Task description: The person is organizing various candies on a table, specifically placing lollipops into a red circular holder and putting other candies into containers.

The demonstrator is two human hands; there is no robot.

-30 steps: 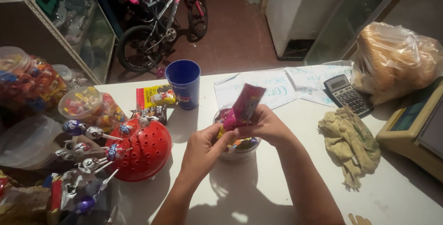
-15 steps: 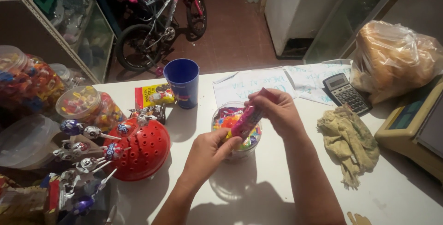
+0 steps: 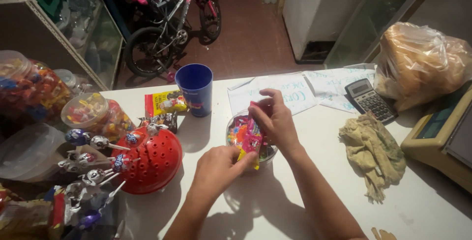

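Pink candy packet (image 3: 250,136): held upright above the jar a second ago, now lowered lengthwise onto the mouth of the clear candy jar (image 3: 235,133) on the white surface (image 3: 305,191). Left hand (image 3: 216,171) pinches its lower end, right hand (image 3: 275,119) grips its upper end; packet looks partway in.

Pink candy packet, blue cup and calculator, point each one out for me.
pink candy packet (image 3: 250,139), head view, on its wrapper between the two hands.
blue cup (image 3: 195,90), head view, on its outer wall.
calculator (image 3: 370,101), head view, on its keypad.
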